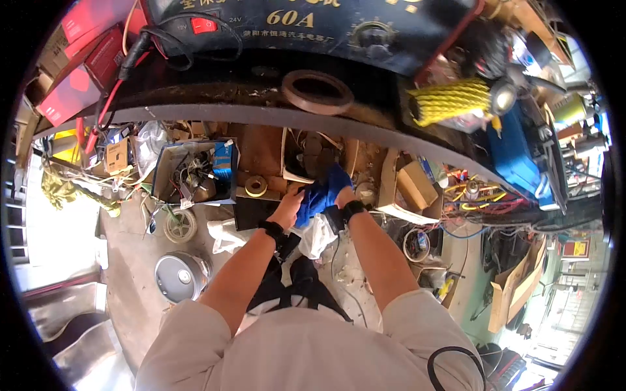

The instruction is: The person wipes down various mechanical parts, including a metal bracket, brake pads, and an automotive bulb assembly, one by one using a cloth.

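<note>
A blue cloth [315,200] is bunched between my hands, in front of the shelf under the bench. My left hand [287,210] is closed on the cloth's left edge. My right hand [344,197] is at its right side, with the cloth wrapped over the fingers and hiding most of them. Just beyond the cloth is an open box [287,156] with dark items inside. A roll of tape [255,186] lies left of my hands, and a white plastic bag [318,238] hangs below them.
Above runs the bench edge [215,112], carrying a brown ring [317,92], a dark 60A charger [293,32] and yellow rope [450,102]. Boxes of parts [195,144] and cardboard [417,186] flank my hands. A round grey canister [177,276] stands on the floor at left.
</note>
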The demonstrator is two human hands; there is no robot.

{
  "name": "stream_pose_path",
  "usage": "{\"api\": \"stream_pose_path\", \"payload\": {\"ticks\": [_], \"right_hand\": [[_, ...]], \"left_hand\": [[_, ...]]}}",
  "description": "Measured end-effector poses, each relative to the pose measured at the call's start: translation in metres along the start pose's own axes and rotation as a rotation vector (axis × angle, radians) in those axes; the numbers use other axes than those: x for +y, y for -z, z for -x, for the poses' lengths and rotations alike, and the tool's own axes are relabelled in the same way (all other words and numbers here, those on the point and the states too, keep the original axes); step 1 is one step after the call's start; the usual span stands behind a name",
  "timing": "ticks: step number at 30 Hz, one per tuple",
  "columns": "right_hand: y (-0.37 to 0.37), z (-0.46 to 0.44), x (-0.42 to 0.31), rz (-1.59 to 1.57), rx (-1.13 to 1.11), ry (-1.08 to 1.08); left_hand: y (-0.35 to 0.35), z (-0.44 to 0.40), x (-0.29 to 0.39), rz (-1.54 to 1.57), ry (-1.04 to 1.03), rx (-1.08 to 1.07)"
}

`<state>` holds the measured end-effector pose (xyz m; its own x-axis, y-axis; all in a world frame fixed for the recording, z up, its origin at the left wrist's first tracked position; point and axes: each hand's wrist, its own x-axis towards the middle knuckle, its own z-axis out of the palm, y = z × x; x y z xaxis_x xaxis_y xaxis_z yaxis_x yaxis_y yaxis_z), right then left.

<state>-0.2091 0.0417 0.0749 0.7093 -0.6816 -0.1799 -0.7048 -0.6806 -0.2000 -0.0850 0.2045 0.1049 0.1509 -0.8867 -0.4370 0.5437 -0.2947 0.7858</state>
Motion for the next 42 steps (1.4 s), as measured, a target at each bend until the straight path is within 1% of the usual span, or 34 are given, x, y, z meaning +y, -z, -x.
{"api": "stream_pose_path", "payload": {"ticks": [1,2,4,5,6,7,8,10,11,13,18,20,21,22,23,24,26,27,28,29,32,34,36,39,41,42], "right_hand": [[-0.004,-0.011,0.002,0.106,0.027,0.062],[-0.008,-0.021,0.003,0.21,0.055,0.125],[-0.092,-0.056,0.039,-0.089,0.271,0.307],[-0.074,-0.058,0.03,0.018,0.294,0.359],[-0.073,-0.067,0.025,0.045,0.309,0.386],[-0.073,-0.074,0.019,0.05,0.288,0.382],[-0.074,-0.078,0.013,0.055,0.257,0.36],[-0.077,-0.087,0.002,0.066,0.188,0.284],[-0.079,-0.088,-0.002,0.063,0.16,0.252],[-0.079,-0.09,-0.005,0.039,0.139,0.22],[-0.05,-0.062,-0.002,-0.217,0.223,0.289],[-0.029,-0.032,-0.002,-0.352,0.256,0.334],[-0.017,-0.018,-0.005,-0.382,0.209,0.331],[-0.005,-0.005,-0.011,-0.404,0.154,0.323],[0.011,-0.001,-0.023,-0.404,0.037,0.292],[0.027,0.002,-0.034,-0.397,-0.078,0.259],[0.029,0.005,-0.038,-0.333,0.064,0.321],[0.029,0.003,-0.04,-0.298,0.142,0.35],[0.022,-0.009,-0.042,-0.243,0.168,0.354],[0.011,-0.02,-0.043,-0.206,0.165,0.34],[-0.029,-0.056,-0.05,-0.098,0.074,0.253],[-0.049,-0.076,-0.055,-0.045,0.028,0.198],[-0.063,-0.09,-0.057,-0.026,0.008,0.158],[-0.074,-0.099,-0.054,-0.04,-0.013,0.123],[-0.073,-0.095,-0.053,-0.102,-0.009,0.131],[-0.064,-0.087,-0.056,-0.18,0.013,0.158]], "left_hand": [[-0.001,0.005,0.012,-0.27,-0.157,-0.03],[0.0,0.001,0.013,-0.343,-0.152,0.008],[0.002,-0.008,0.015,-0.486,-0.134,0.084],[-0.004,-0.015,0.026,-0.316,0.077,0.157],[-0.002,-0.021,0.028,-0.144,0.178,0.21],[-0.001,-0.028,0.031,0.031,0.269,0.28],[0.005,-0.032,0.026,0.204,0.259,0.331],[0.027,-0.043,0.006,0.086,0.053,0.32],[0.05,-0.049,-0.018,-0.205,-0.132,0.254],[0.067,-0.051,-0.032,-0.459,-0.282,0.183],[0.068,-0.046,-0.039,-0.266,-0.121,0.192],[0.066,-0.052,-0.055,-0.138,-0.268,0.136],[0.037,-0.025,-0.01,0.083,-0.026,0.137],[0.014,-0.002,0.02,0.303,0.224,0.138],[0.004,0.007,0.024,0.271,0.183,0.155],[0.001,0.009,0.02,0.269,0.192,0.141],[0.001,0.015,0.008,0.257,0.227,0.115],[0.0,0.015,0.004,0.197,0.218,0.151],[-0.001,0.013,0.001,0.137,0.204,0.187],[0.0,0.01,-0.004,0.081,0.194,0.228],[0.026,-0.014,-0.034,0.132,0.229,0.282],[0.028,-0.014,-0.027,-0.117,0.151,0.261],[0.039,-0.018,-0.021,-0.421,-0.038,0.265],[0.054,-0.022,-0.015,-0.939,-0.493,0.285],[0.061,-0.013,-0.018,-1.269,-0.783,0.282],[0.06,-0.004,-0.011,-1.191,-0.755,0.236]]}}
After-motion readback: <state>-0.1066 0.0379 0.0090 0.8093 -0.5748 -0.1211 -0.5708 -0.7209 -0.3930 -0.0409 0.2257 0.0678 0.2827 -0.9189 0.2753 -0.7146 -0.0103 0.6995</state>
